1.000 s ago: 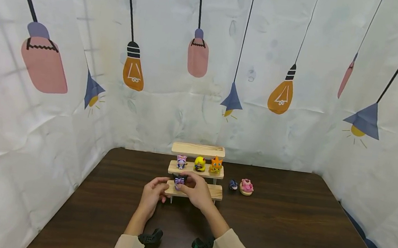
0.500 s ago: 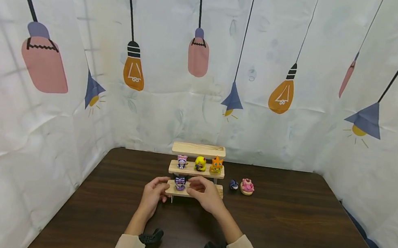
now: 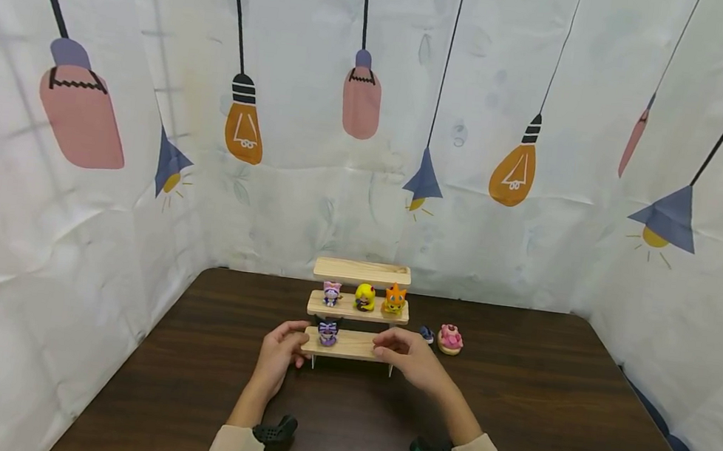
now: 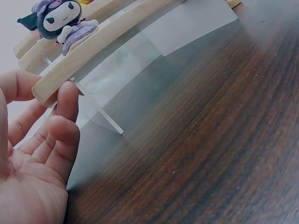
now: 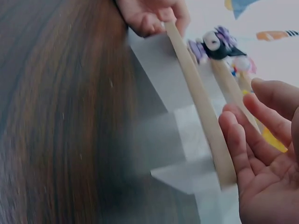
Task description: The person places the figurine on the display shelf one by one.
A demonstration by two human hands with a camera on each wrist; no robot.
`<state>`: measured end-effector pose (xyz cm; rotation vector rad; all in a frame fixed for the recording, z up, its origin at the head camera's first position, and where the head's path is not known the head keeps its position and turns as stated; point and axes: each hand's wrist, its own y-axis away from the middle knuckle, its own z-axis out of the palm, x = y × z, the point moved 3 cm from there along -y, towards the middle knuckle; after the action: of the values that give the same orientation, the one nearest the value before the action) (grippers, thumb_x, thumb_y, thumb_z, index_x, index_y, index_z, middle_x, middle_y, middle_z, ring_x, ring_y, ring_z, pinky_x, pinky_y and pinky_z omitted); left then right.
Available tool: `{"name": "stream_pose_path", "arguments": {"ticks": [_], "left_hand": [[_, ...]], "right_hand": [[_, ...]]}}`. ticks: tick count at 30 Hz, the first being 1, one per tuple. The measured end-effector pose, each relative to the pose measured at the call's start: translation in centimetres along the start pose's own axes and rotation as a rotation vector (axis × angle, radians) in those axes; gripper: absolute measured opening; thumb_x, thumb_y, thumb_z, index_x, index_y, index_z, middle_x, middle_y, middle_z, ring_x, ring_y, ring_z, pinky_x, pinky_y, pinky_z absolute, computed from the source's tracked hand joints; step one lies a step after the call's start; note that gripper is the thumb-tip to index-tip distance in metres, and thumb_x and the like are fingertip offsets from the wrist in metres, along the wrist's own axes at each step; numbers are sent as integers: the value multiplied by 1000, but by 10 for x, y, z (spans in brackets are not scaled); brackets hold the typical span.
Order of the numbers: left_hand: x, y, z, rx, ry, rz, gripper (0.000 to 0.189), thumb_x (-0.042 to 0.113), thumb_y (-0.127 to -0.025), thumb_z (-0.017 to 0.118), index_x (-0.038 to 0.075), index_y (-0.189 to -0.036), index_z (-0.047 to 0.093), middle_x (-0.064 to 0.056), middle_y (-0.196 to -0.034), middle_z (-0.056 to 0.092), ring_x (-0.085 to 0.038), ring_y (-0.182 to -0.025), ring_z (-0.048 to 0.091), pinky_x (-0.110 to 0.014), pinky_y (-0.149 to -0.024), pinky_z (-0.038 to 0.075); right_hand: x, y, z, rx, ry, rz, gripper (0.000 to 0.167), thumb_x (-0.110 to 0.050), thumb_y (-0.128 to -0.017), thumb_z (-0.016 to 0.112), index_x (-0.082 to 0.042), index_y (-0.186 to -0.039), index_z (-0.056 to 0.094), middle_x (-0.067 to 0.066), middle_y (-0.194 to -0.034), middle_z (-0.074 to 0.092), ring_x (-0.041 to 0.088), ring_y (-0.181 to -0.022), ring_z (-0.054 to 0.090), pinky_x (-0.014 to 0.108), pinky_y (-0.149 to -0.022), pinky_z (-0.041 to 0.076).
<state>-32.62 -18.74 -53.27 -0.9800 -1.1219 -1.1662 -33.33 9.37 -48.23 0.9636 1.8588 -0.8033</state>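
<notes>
We see a dark brown wood-grain worktop bearing a three-tier pale wooden stand. The left hand grips the left end of its lowest board; the right hand, fingers loosely bent, holds nothing beside the right end. To the stand's right we find a rounded pink figurine. A black-and-purple figurine stands on the lowest board's left part; an orange figurine, a yellow figurine and a pink-and-purple figurine line the middle board. A small dark blue figurine sits partly behind the right hand
</notes>
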Motion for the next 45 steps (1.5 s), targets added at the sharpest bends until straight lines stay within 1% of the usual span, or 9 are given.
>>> {"name": "stream_pose_path", "arguments": {"ticks": [5, 12, 19, 26, 31, 33, 38, 42, 45], "left_hand": [[1, -1, 0, -2, -1, 5, 30, 3, -94, 60, -3, -124, 62, -2, -81, 67, -16, -59, 63, -22, -48, 45], [0, -2, -1, 5, -3, 5, 30, 2, -94, 59, -3, -124, 62, -2, -81, 67, -16, -58, 63, -22, -48, 45], [-3, -2, -2, -2, -7, -12, 34, 2, -94, 59, -7, -127, 61, -2, -81, 66, -15, -59, 63, -22, -48, 45], [-3, -1, -3, 0, -8, -5, 33, 3, -95, 59, -6, -126, 61, -2, -82, 66, -15, -58, 62, -22, -48, 45], [-3, -1, -3, -1, -18, -5, 33, 3, -95, 59, -5, -127, 61, -2, -83, 66, -15, -59, 63, -23, -49, 46], [-3, -1, -3, 1, -18, -7, 32, 3, -95, 59, -5, -126, 62, -2, -83, 66, -15, -59, 62, -23, -49, 46], [-3, -1, -3, 4, -12, -11, 32, 2, -95, 59, -5, -126, 62, -2, -81, 66, -15, -59, 62, -23, -48, 45], [-3, -1, -2, 0, -8, -7, 33, 3, -95, 59, -6, -127, 61, -2, -81, 66, -15, -59, 62, -22, -48, 45], [-2, -1, -1, -2, -5, -4, 33, 3, -95, 59, -6, -126, 61, -2, -81, 67, -15, -59, 62, -22, -48, 45]], "right_hand": [[5, 6, -13, 7, -42, -9, 24, -21, -100, 66, -2, -113, 70, 19, -106, 71, 17, -92, 67, 40, -86, 60], [13, 9, -33, 70, -69, 13, 21, -20, -99, 67, 0, -105, 67, 21, -98, 69, 19, -87, 66, 38, -83, 60], [29, 20, -61, 244, -22, 59, 22, -20, -99, 68, 1, -107, 68, 21, -98, 68, 38, -91, 64, 36, -78, 57], [43, 28, -85, 465, -98, 117, 22, -14, -98, 68, 6, -108, 66, 23, -100, 67, 27, -85, 66, 33, -76, 59], [54, 33, -97, 569, -20, 187, 23, -17, -99, 67, 3, -111, 68, 16, -108, 68, 13, -89, 60, 27, -75, 56], [59, 35, -100, 577, 21, 226, 25, -19, -99, 67, 0, -114, 67, 15, -111, 66, 11, -91, 56, 25, -75, 52], [70, 37, -102, 526, 42, 285, 35, -17, -100, 66, 0, -129, 60, 22, -124, 62, 25, -106, 59, 26, -77, 48], [77, 39, -102, 439, 47, 307, 46, -15, -100, 64, 0, -141, 50, 27, -138, 54, 39, -122, 56, 34, -87, 52], [82, 39, -103, 389, 55, 313, 54, -15, -100, 64, 0, -148, 43, 29, -147, 48, 44, -130, 51, 42, -95, 53]]}}
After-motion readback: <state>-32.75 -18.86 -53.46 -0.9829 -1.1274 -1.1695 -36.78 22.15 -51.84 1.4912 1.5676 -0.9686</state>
